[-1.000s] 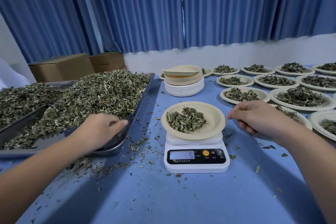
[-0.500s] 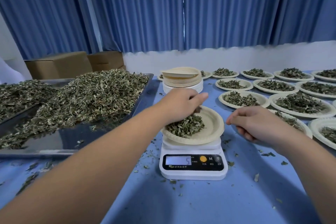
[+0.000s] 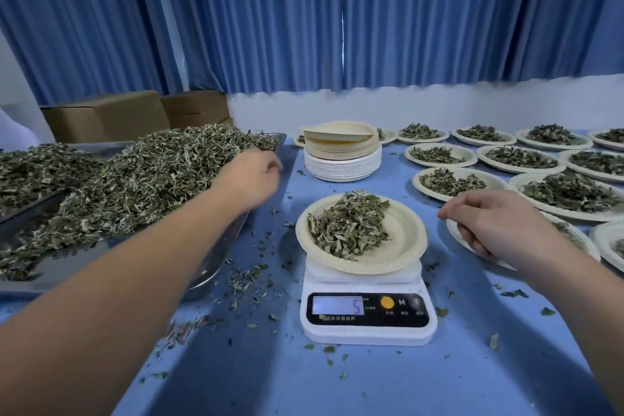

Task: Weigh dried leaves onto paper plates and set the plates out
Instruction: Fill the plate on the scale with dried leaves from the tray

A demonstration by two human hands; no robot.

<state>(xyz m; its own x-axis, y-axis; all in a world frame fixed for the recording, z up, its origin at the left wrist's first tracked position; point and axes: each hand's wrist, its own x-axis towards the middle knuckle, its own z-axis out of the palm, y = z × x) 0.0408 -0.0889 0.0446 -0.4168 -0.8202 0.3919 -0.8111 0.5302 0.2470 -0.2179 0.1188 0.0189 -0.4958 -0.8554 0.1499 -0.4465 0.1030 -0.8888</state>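
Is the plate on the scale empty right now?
No, the paper plate on the scale holds a pile of dried leaves.

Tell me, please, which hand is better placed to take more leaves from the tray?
Left, I think: the left hand hovers at the leaf heap in the tray, while the right hand lies across the scale from it.

left forearm [image 3: 135,263] and left grip [image 3: 251,176] are bare, right forearm [image 3: 580,307] and right grip [image 3: 489,226] too.
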